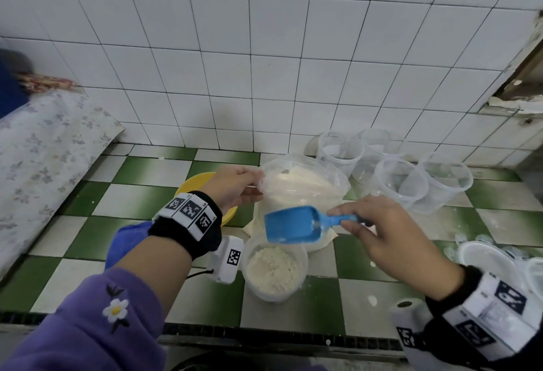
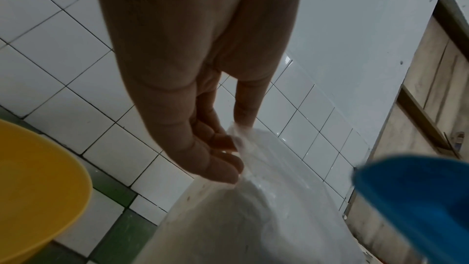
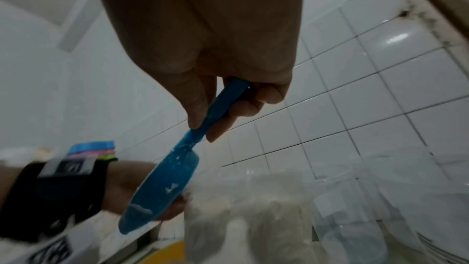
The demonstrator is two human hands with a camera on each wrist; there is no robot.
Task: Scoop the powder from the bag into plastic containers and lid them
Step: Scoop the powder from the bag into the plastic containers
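Note:
A clear plastic bag of white powder stands on the green-and-white checked counter. My left hand pinches the bag's rim at its left side and holds it up. My right hand grips the handle of a blue scoop, which hangs over a plastic container partly filled with powder. The scoop looks empty apart from powder stuck to it. In the left wrist view the blue scoop shows at the lower right.
Several empty clear containers stand at the back right by the tiled wall. Clear lids lie at the right edge. A yellow bowl sits behind my left wrist, a blue cloth beneath it. A flowered cover lies on the left.

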